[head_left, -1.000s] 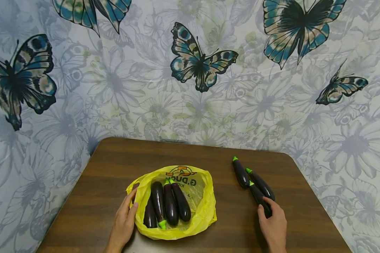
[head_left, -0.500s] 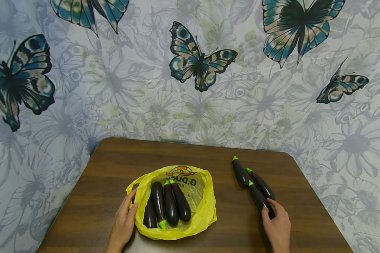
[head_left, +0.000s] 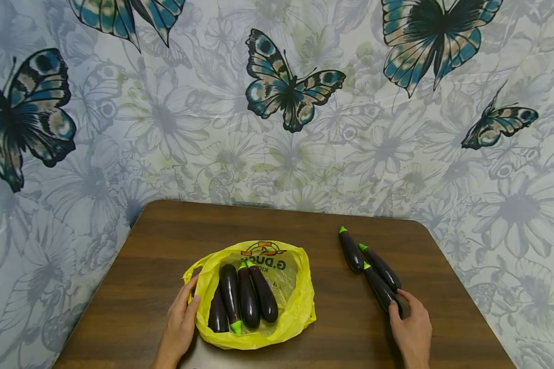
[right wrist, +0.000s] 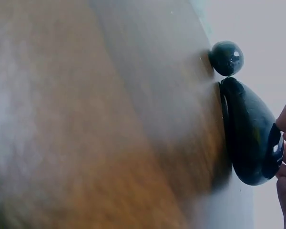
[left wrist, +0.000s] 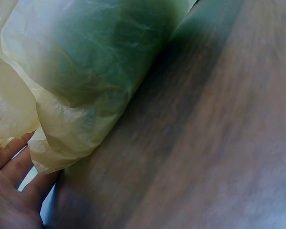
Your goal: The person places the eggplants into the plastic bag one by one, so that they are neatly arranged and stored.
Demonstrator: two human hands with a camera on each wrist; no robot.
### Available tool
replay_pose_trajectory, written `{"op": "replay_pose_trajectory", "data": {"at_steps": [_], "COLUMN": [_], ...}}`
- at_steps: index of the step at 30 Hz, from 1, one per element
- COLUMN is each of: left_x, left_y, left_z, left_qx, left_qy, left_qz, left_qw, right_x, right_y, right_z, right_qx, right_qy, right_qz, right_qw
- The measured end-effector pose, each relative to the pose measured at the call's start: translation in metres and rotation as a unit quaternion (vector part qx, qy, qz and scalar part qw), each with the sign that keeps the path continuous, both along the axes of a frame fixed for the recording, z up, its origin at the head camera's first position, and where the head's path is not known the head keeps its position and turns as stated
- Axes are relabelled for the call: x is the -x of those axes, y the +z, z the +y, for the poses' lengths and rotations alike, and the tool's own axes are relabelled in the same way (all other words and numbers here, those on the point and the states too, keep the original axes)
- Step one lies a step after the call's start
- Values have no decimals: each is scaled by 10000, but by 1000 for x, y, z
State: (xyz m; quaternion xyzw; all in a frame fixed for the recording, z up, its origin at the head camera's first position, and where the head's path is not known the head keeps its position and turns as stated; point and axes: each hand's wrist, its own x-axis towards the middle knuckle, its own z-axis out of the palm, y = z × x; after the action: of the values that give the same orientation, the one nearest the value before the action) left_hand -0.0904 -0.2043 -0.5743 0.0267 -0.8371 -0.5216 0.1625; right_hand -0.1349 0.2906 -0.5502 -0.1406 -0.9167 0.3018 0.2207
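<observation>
In the head view, a yellow plastic bag (head_left: 293,330) stands wide-mouthed on the table, with several glossy dark eggplants (head_left: 248,297) inside. My left hand (head_left: 179,323) holds the bag's left rim; in the left wrist view its fingers (left wrist: 19,164) lie against the plastic. To the right, three more eggplants with bright green stem ends lie close together. My right hand (head_left: 411,328) holds the lower end of the nearest eggplant (head_left: 379,287) between thumb and fingers. Beside it lie a second eggplant (head_left: 382,269) and, farther back, a third eggplant (head_left: 350,251).
A brown wood-grain table (head_left: 166,236) with rounded far corners carries everything. Behind it, a pale floral backdrop (head_left: 189,128) with printed teal butterflies meets the far edge. A strip of bare tabletop separates the bag from the loose eggplants.
My right hand has moved a little to the right, and the lower end of the nearest eggplant has swung right toward its neighbour. The left hand and bag stay where they were.
</observation>
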Motion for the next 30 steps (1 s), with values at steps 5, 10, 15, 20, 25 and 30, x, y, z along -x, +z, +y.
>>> {"op": "replay_pose_trajectory", "data": {"at_steps": [5,10,15,20,25,30], "left_x": [0,0,1,1,1,1], "left_y": [0,-1,-3,-3,-3,-3], "left_z": [0,1,0,1,0,0], "left_qx": [23,35,5,-33,-61,-91], "left_qy": [24,60,63,12,2,-27], "left_qz": [45,106,287,275,236,309], "left_qw": [10000,9999,9996,9996,9997,9995], "right_x": [0,0,0,0,0,0], "right_y": [-4,-7,-8,-12,-17,-20], "right_z": [0,-1,-1,3,5,5], "right_qx": [-31,-21,110,297,463,548], "right_qy": [7,41,46,-57,-142,-196], "right_qz": [-100,38,-175,-557,-652,-555], "right_qw": [9999,10000,9998,9980,9967,9968]}}
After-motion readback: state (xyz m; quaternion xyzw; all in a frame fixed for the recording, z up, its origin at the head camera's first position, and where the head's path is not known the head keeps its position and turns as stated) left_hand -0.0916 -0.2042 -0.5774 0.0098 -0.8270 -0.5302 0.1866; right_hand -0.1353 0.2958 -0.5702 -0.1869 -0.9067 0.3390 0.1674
